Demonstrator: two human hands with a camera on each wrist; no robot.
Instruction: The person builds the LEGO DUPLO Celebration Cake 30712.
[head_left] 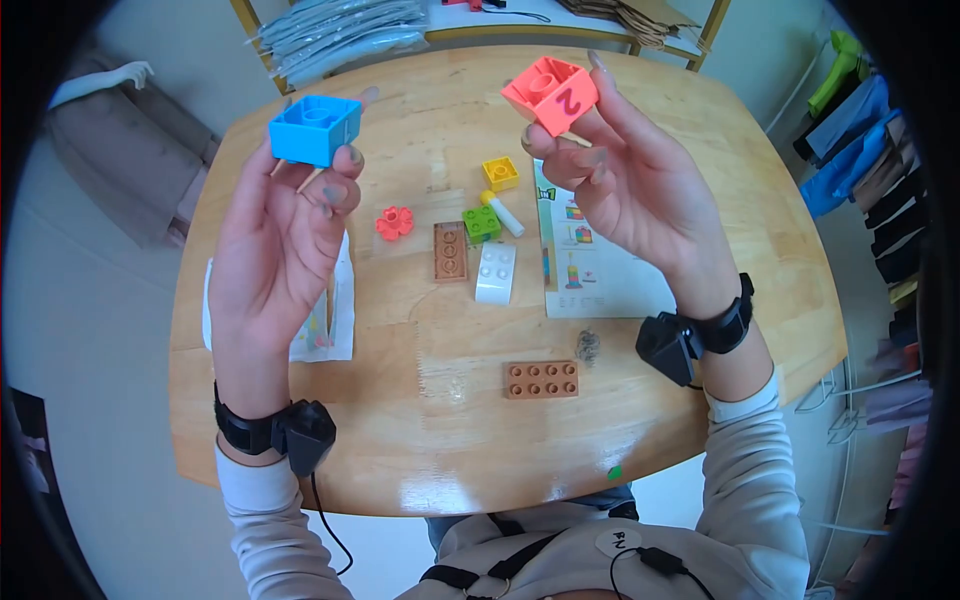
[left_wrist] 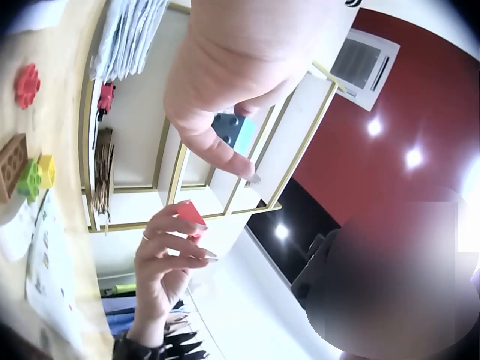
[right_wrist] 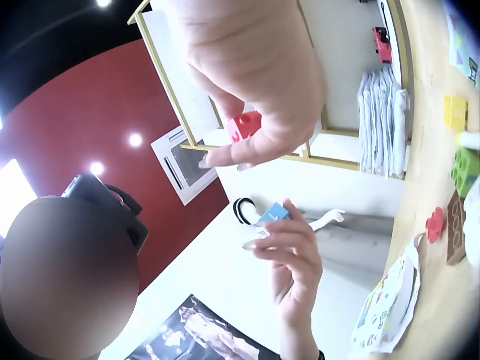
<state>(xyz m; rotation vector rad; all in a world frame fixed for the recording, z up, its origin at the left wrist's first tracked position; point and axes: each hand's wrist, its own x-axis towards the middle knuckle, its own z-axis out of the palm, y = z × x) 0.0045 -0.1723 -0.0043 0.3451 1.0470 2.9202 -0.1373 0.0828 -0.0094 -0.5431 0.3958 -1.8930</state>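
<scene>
Raised over the table, my left hand holds a blue toy building brick between thumb and fingers, hollow underside tilted toward the head camera. A pale 1 is printed on its side. Opposite it, my right hand pinches a coral-red building brick marked with a dark 2, also showing its hollow underside. The two bricks are well apart. In the left wrist view part of the blue brick shows behind the fingers. The right wrist view shows the red brick at the fingertips.
On the wooden table lie a red flower piece, brown brick, green brick, yellow brick, white curved brick and another brown brick. A printed sheet lies right, a packet left.
</scene>
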